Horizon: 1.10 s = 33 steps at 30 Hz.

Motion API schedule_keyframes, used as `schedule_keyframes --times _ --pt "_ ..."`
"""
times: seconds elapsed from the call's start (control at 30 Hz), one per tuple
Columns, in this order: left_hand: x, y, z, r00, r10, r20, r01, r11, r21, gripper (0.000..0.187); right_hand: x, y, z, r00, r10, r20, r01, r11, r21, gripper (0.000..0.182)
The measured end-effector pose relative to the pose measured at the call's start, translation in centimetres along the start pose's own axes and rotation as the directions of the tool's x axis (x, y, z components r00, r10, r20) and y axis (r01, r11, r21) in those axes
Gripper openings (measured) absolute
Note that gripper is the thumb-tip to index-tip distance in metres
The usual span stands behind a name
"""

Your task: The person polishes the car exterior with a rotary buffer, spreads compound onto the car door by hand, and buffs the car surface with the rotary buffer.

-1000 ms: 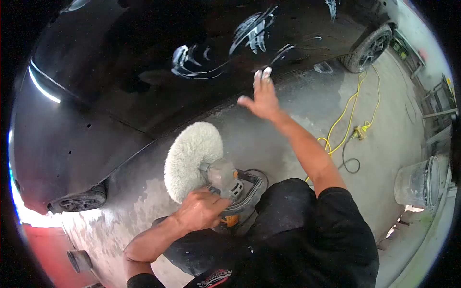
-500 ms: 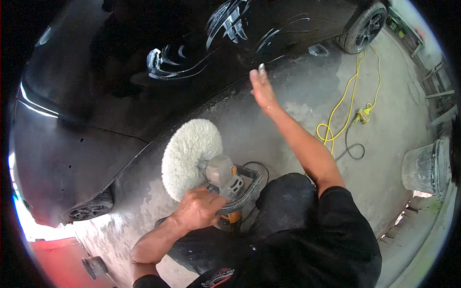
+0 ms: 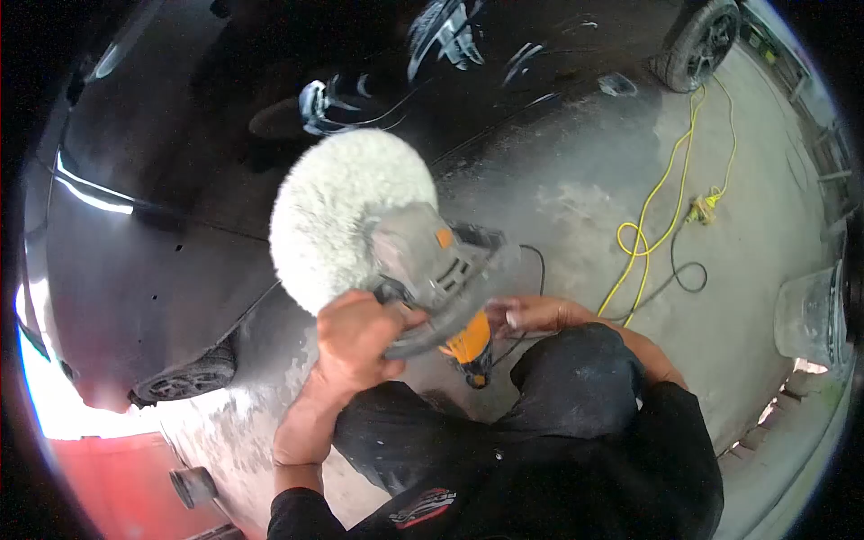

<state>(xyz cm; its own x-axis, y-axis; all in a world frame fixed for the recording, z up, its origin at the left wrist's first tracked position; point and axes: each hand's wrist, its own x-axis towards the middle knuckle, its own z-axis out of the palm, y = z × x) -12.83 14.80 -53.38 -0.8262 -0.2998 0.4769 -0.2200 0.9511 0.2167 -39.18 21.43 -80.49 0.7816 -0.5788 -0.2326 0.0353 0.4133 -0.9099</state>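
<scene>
My left hand (image 3: 355,337) is wrapped round the front handle of an orange and grey polisher (image 3: 418,256), holding it up over my knees. Its round, fluffy white wool pad (image 3: 333,211) faces the black car (image 3: 189,126) and overlaps the lower edge of the body in this view. Beside the orange motor housing is my right hand (image 3: 526,315), fingers stretched toward it, with the fingertips right at its edge and partly hidden. Streaks of white polish (image 3: 315,105) mark the car's side, with thicker smears (image 3: 447,40) farther along.
A yellow extension cord (image 3: 643,238) lies looped on the concrete floor (image 3: 576,207), joined by a plug (image 3: 702,210) to a dark cable. A grey bucket (image 3: 807,315) stands at the right. The car's wheels (image 3: 706,49) are at upper right and lower left.
My left hand has raised the polisher, and its pad has turned and come nearer the car. My right hand has come down from beside the car's side to the polisher's housing.
</scene>
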Motion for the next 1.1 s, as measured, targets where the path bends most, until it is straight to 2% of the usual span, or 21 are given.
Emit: schedule_keyframes --times 0.03,0.13,0.23,0.33,0.43,0.47,0.53,0.57,0.63,0.73,0.83,0.93,1.03,1.1 --pt "0.7 0.0 -0.1 0.997 -0.051 -0.056 0.052 0.998 0.026 0.037 0.2 2.4 0.8 0.989 -0.145 0.006 0.134 0.929 0.346 0.093" --pt "3.2 -0.2 0.7 0.979 -0.106 -0.176 0.13 0.983 0.131 0.016 -1.8 -2.1 3.9 0.952 -0.305 -0.036 0.284 0.828 0.483 0.103" --pt "4.6 -0.2 2.3 0.963 -0.116 -0.243 0.158 0.974 0.161 0.014 -2.3 0.5 2.8 0.958 -0.127 -0.258 0.146 0.988 0.058 0.104" --pt "5.2 0.0 4.1 0.957 -0.17 -0.236 0.207 0.968 0.143 0.015 -3.2 -0.5 4.4 0.836 -0.267 -0.48 0.35 0.932 0.09 0.102" --pt "5.8 0.1 5.3 0.959 -0.195 -0.206 0.22 0.97 0.104 0.017 -1.6 1.8 4.5 0.772 -0.37 -0.517 0.491 0.863 0.117 0.103" --pt "5.6 -0.4 5.7 0.961 -0.199 -0.191 0.217 0.973 0.082 0.015 -1.5 2.5 4.7 0.777 -0.31 -0.549 0.439 0.89 0.12 0.104" --pt "5.1 -1.4 6.5 0.959 -0.234 -0.16 0.258 0.954 0.154 0.014 -1.2 3.6 4.9 0.772 -0.189 -0.607 0.333 0.933 0.134 0.105" --pt "4.7 -1.8 6.3 0.956 -0.254 -0.147 0.28 0.941 0.191 0.013 -0.6 3.9 5.3 0.726 -0.171 -0.666 0.278 0.959 0.056 0.102" --pt "4.0 -2.6 7.5 0.942 -0.302 -0.146 0.322 0.935 0.145 0.012 0.6 5.1 5.0 0.616 -0.158 -0.772 0.147 0.986 -0.084 0.096" --pt "2.9 -3.8 8.6 0.949 -0.3 -0.101 0.311 0.942 0.127 0.012 1.4 6.2 4.7 0.634 -0.109 -0.766 0.158 0.987 -0.01 0.096" --pt "2.3 -4.5 9.5 0.937 -0.341 -0.067 0.347 0.931 0.11 0.013 2.7 8.3 4.0 0.632 -0.131 -0.764 0.128 0.99 -0.064 0.095" --pt "3.0 -5.0 10.1 0.96 -0.277 -0.034 0.279 0.949 0.149 0.013 2.8 8.4 3.8 0.675 -0.104 -0.73 0.208 0.977 0.053 0.095" --pt "5.1 -5.4 10.2 0.981 -0.193 -0.011 0.193 0.975 0.11 0.013 2.0 6.8 3.8 0.646 -0.104 -0.756 0.213 0.976 0.048 0.092" --pt "7.2 -5.7 10.7 0.986 -0.164 0.013 0.162 0.984 0.077 0.013 1.4 5.8 3.9 0.576 -0.161 -0.801 0.238 0.971 -0.024 0.089"
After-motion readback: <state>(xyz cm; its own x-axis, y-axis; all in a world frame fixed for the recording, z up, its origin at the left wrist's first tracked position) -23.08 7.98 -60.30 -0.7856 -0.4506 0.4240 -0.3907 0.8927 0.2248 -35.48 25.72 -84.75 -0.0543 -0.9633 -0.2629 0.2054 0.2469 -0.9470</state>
